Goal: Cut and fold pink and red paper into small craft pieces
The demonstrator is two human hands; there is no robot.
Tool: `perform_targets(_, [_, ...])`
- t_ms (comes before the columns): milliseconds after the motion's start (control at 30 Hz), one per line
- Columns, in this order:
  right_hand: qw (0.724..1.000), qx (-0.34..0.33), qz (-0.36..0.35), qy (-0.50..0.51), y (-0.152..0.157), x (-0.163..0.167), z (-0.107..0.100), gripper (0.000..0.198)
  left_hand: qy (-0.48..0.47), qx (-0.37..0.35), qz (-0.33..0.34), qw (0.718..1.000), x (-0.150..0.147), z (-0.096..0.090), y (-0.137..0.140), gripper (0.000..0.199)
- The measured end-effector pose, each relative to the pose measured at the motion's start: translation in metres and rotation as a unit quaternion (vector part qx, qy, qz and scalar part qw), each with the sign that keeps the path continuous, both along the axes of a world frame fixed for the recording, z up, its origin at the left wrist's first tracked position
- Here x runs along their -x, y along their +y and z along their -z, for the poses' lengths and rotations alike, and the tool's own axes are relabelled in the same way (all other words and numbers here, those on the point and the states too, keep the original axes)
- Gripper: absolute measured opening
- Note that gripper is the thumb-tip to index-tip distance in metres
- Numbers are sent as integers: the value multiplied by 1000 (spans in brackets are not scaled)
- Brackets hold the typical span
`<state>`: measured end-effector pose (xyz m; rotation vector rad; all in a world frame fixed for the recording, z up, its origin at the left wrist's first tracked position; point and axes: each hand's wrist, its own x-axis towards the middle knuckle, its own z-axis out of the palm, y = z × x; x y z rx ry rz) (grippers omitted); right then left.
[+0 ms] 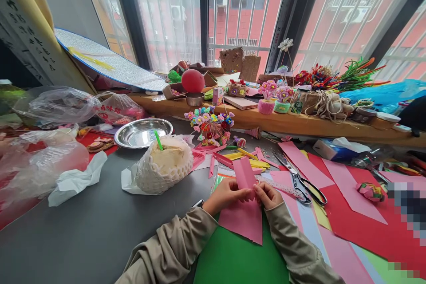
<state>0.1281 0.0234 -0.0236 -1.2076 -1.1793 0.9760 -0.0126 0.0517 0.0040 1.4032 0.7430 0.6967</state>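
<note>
Both my hands hold a small folded piece of pink paper (pixel 244 172), upright above the table. My left hand (pixel 224 194) pinches its lower left side, thumb pointing right. At its lower right edge, the fingers of my right hand (pixel 268 195) are closed on the same paper. Beneath them a larger pink sheet (pixel 242 224) with a rough lower edge lies on a green sheet (pixel 239 257). Scissors (pixel 299 181) with dark handles rest to the right of my right hand. Folded pink and yellow strips (pixel 244 155) lie just beyond the held paper.
A wrapped coconut (pixel 169 159) with a green straw stands at left, near a metal plate (pixel 143 133) and crumpled tissue (pixel 79 177). Red paper (pixel 359 217) and other coloured sheets spread rightward. Behind, a wooden ledge (pixel 213 117) carries craft flowers and a red balloon (pixel 193 81).
</note>
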Motion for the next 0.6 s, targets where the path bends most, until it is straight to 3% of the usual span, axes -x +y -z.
perform_targets(367, [991, -39, 35, -124, -4, 3, -2, 36, -24, 38, -28, 999, 0, 0, 2, 36])
perform_targets(600, [977, -64, 49, -197, -3, 3, 2, 36, -11, 25, -10, 1000, 2, -4, -1, 30])
